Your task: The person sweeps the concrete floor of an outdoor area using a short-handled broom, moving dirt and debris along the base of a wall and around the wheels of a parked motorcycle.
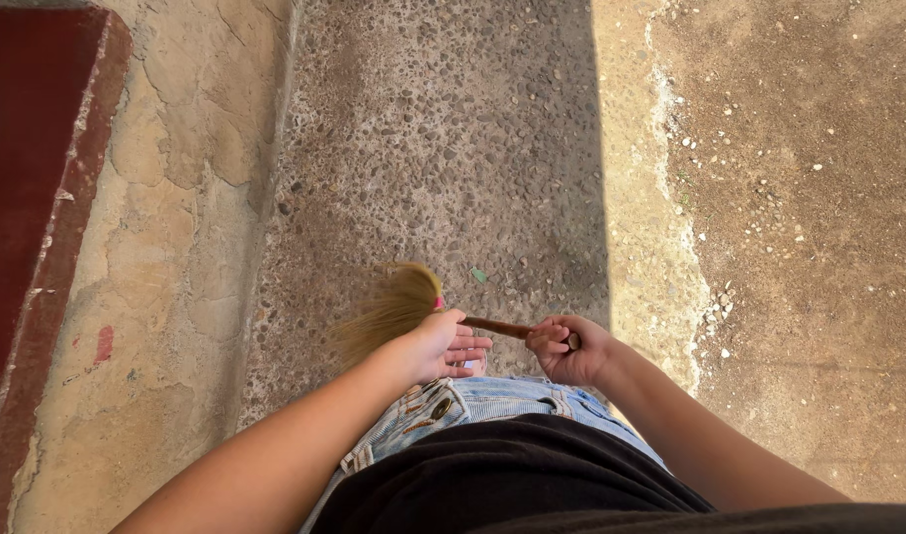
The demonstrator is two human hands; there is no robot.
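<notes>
Broom (398, 309) held low across the front of the body, both hands on its short brown handle, straw head pointing to the person's left and fanned out over the pebbled concrete strip (443, 148). Left hand (441, 344) wraps the handle right at the bristle base, beside a small pink binding; grip is closed around it, fingers curled under. Right hand (566, 348) clamps the butt end of the handle, fist tight, thumb on top. Hands sit close together because the handle is short, so the person has to lean over; a two-handed hold like this probably gives control of the sweep angle. Bristles look blurred, cannot tell whether they touch the ground.

Below the hands: denim shorts (482, 400) with a metal button, and a black shirt (492, 475) filling the bottom edge.

Around: cracked tan plaster surface (166, 227) on the left, rising from the pebbled strip, with a dark red painted ledge (28, 178) at far left. On the right a pale cement border (641, 218), then sunlit bare dirt (809, 198) strewn with small stones. Small green scrap (478, 275) lies on the strip just beyond the bristles. Strip itself is in shade. Plaster surface hems the broom head in on the left side; nothing else blocks it.
</notes>
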